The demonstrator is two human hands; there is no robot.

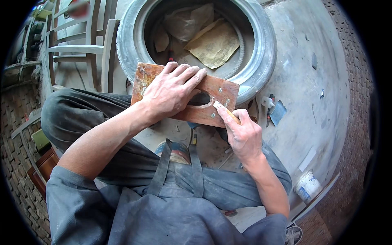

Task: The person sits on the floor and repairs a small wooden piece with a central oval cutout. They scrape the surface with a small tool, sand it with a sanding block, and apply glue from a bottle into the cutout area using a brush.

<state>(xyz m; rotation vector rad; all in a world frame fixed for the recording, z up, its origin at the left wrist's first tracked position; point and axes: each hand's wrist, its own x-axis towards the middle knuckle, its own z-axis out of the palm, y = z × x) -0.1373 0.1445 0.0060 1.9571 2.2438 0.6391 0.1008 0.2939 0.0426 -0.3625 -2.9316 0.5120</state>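
Wooden board (183, 96) with an oval slot lies across the near rim of a grey tyre (261, 61), above my knees. My left hand (171, 92) presses flat on it, fingers spread and released, covering part of the slot. My right hand (243, 134) is clenched around a small wood-handled tool (226, 111), its pale tip touching the board's right end near the screw heads. Inside the tyre I see sheets of sandpaper (214, 43) and a crumpled bag (185, 20). On the concrete floor to the right lie a scraper (279, 112) and a white tub (307, 185), well apart from the board. Chair frames (81, 49) stand to the left.
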